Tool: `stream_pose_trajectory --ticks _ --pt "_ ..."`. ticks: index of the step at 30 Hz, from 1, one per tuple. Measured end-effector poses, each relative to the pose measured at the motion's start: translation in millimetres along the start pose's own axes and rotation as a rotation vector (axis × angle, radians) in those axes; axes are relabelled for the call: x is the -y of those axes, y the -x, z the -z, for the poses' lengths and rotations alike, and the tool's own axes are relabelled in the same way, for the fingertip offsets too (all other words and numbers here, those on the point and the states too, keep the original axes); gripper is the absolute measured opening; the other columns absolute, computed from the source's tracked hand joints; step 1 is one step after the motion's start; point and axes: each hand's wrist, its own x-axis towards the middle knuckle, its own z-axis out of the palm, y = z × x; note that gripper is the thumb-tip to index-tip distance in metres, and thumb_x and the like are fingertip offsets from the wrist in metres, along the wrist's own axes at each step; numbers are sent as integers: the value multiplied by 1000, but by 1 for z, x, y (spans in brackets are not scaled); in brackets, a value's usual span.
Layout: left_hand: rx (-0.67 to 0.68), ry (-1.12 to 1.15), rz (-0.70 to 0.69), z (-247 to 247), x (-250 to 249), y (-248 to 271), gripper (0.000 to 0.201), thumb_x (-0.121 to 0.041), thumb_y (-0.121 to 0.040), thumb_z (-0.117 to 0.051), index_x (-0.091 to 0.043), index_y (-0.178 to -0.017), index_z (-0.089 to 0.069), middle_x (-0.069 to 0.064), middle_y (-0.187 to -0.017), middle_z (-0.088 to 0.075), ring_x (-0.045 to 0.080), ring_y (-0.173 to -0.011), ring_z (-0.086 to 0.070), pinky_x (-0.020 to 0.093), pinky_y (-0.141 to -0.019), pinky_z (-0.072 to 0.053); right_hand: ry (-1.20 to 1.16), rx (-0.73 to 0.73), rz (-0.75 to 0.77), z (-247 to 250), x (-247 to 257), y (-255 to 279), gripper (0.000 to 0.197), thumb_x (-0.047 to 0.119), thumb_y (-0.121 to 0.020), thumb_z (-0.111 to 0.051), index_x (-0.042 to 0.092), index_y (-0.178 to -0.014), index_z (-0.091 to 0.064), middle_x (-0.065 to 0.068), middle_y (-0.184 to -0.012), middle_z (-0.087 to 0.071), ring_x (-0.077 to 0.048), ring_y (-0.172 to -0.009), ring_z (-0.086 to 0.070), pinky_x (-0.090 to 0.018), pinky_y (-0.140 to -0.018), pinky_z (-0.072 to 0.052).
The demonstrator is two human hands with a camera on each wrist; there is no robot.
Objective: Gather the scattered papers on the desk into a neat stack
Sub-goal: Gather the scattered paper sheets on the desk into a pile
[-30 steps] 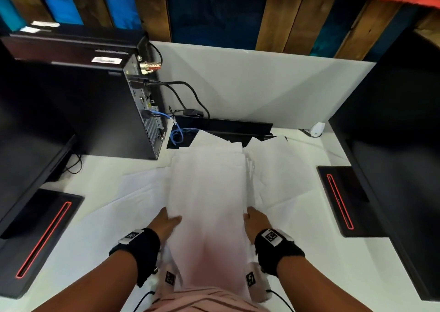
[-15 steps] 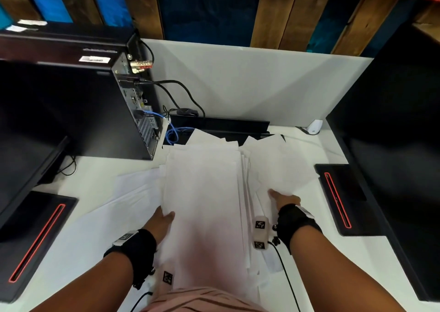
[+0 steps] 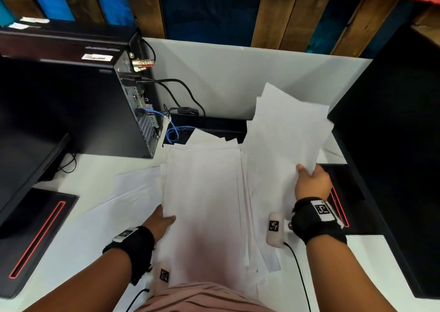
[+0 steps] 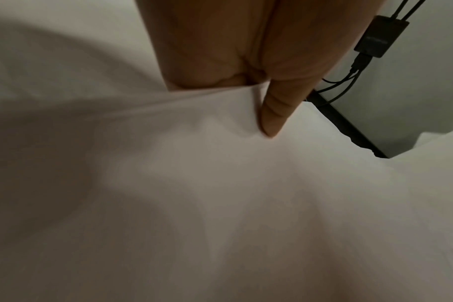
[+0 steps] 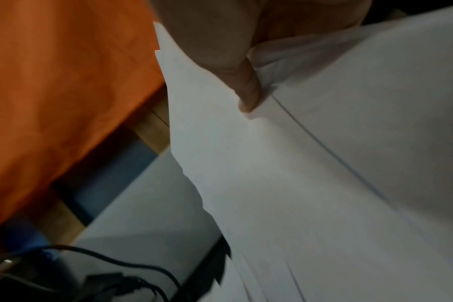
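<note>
Your right hand (image 3: 312,183) pinches a bundle of loose sheets (image 3: 285,133) by its near right edge, lifted and tilted over the right of the white tabletop (image 3: 78,168). Your left hand (image 3: 160,221) grips the main paper stack (image 3: 204,204) at its left edge, thumb on top, centre near you. More sheets (image 3: 133,187) lie fanned left, beside the PC tower (image 3: 83,106).

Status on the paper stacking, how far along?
Roughly midway. Done: a rough central pile sits on the desk, edges uneven. In hand: the right hand pinches a lifted bunch of sheets in its grip, raised beside the pile; the left hand holds the pile's left edge. Left: loose sheets lie spread left of the pile, plus final squaring.
</note>
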Motion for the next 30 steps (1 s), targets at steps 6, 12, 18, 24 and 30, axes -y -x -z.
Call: stream_pose_trajectory --ticks 6,12,18,24,30 --pt "43 -5 1 2 0 -2 68 -12 -92 -58 -7 -148 -20 14 -145 -42 33 -130 -45 49 -111 -34 -239 -149 316 48 71 12 25 16 -95 -53 5 -115 -63 0 -99 -63 -10 -93 -57 2 -64 -38" --pt "35 -45 32 0 -11 11 63 -13 -95 -53 -6 -148 -20 10 -147 -38 29 -133 -40 41 -114 -30 -359 -117 446 71 105 19 23 14 -94 -54 10 -115 -62 4 -104 -64 -6 -98 -62 -1 -80 -45" --pt "13 -17 56 -5 -18 18 66 -29 -100 -42 -10 -151 -5 9 -158 -15 26 -145 -19 35 -116 -18 -48 59 403 35 85 10 27 15 -93 -55 2 -115 -61 -18 -112 -67 -31 -104 -63 -38 -93 -50" --pt "-52 126 149 -4 -23 21 78 -67 -89 -34 -13 -145 -36 12 -146 -42 31 -132 -43 43 -112 -32 259 367 257 -36 30 40 31 11 -95 -50 2 -124 -57 -23 -119 -63 -36 -109 -60 -30 -87 -44" --pt "-28 19 57 -8 -24 24 76 -52 -94 -43 -8 -150 -17 10 -155 -26 27 -142 -27 36 -114 -22 207 627 -12 -82 -17 73 60 19 -96 -53 10 -147 -24 -18 -143 -44 -31 -129 -46 -32 -105 -36"
